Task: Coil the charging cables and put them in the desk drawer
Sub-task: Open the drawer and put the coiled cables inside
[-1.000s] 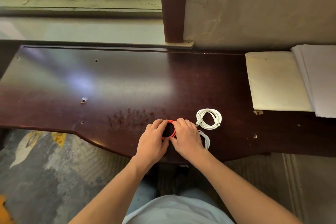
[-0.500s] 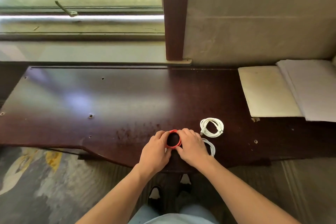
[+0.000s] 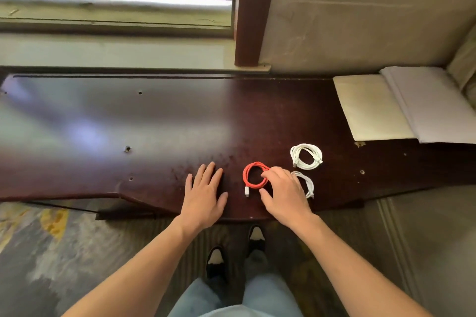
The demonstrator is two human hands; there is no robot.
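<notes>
The right hand (image 3: pixel 284 194) curled over the red cable (image 3: pixel 255 175), its grip pinching the coil's right edge so the loops stayed together on the desk (image 3: pixel 154 121). The left hand (image 3: pixel 204 192) lay flat beside it, holding nothing.

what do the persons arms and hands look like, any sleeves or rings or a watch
Both arms are bare as far up as the picture shows, with no sleeves in view. The left hand and the right hand wear no gloves, and no ring, watch or bracelet shows on the fingers or wrists.
</notes>
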